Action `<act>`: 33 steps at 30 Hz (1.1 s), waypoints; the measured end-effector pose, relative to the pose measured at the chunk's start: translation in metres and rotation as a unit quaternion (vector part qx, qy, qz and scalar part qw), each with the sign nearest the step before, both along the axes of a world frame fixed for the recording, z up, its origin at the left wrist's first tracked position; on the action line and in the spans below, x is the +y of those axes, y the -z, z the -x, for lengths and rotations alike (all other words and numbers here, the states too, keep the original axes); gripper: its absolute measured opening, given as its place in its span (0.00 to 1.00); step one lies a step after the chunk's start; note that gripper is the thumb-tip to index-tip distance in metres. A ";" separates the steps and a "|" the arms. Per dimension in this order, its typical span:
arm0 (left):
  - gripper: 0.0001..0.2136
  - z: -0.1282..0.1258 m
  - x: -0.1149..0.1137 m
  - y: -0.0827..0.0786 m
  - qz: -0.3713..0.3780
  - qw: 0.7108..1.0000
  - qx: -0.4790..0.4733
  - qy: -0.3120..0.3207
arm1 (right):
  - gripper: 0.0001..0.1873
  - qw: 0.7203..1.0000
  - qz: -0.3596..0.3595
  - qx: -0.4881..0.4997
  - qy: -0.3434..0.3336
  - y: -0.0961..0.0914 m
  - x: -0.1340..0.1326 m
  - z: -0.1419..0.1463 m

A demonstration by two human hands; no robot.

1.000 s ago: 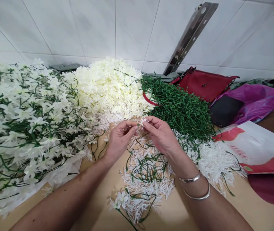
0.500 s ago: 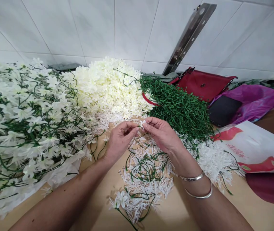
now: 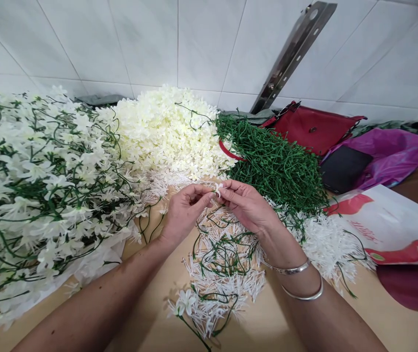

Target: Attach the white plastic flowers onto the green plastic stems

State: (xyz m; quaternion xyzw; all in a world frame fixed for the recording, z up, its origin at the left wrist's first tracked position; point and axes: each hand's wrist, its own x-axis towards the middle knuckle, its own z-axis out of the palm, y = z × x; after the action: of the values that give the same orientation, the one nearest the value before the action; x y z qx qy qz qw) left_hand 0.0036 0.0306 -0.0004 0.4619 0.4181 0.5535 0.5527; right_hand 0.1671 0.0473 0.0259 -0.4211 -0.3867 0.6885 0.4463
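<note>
A small white artificial flower (image 3: 218, 189) is pinched between my two hands above the table. My left hand (image 3: 187, 209) is closed at its base, where a bit of green stem shows. My right hand (image 3: 248, 205), with silver bangles on the wrist, grips the petals between thumb and forefinger. Below the hands lie loose white stamens (image 3: 227, 283) with several curved green stems (image 3: 223, 259) among them. One white flower with a green stem (image 3: 185, 303) rests at the near end of that pile.
At left is a large heap of stemmed white flowers (image 3: 47, 195); behind, a mound of cream blossoms (image 3: 168, 132). Green stems (image 3: 278, 171) are piled right of centre, near a red bag (image 3: 315, 128), a black flat object (image 3: 344, 168), a purple plastic bag (image 3: 396, 151) and a white-and-red packet (image 3: 396, 220).
Both hands keep nearly the same place and hold on the flower. The whole view has shifted slightly.
</note>
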 end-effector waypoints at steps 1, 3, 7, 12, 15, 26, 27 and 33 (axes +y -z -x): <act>0.06 0.000 0.000 -0.001 0.002 1.000 0.000 0.000 | 0.20 1.000 0.001 -0.002 0.003 0.000 0.000 0.001; 0.06 -0.001 0.000 -0.002 0.007 1.000 0.003 0.001 | 0.20 1.000 -0.004 -0.010 0.011 0.001 0.000 0.001; 0.06 -0.001 -0.001 -0.003 0.016 1.000 0.018 -0.003 | 0.22 0.998 -0.034 -0.044 0.027 0.006 -0.001 0.003; 0.06 0.001 -0.001 -0.004 0.020 0.999 0.037 -0.016 | 0.22 0.990 -0.084 -0.098 0.057 0.016 -0.001 0.008; 0.06 0.001 -0.001 -0.004 0.006 0.999 0.048 -0.015 | 0.22 0.986 -0.100 -0.123 0.055 0.018 -0.002 0.012; 0.04 -0.002 0.000 0.002 -0.014 0.995 0.096 -0.016 | 0.22 0.999 -0.005 -0.037 0.006 0.005 0.003 -0.006; 0.04 -0.001 0.000 0.001 -0.012 0.995 0.096 -0.015 | 0.21 0.999 0.002 -0.037 0.000 0.005 0.004 -0.008; 0.03 -0.001 -0.002 0.000 -0.012 0.995 0.095 -0.002 | 0.21 0.999 0.006 -0.029 0.013 0.004 0.004 -0.008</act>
State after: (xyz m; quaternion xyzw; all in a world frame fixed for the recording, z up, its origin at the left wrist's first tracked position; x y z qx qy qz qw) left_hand 0.0045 0.0286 -0.0003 0.5178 0.4632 0.5134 0.5036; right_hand 0.1755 0.0510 0.0215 -0.4489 -0.3896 0.6723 0.4412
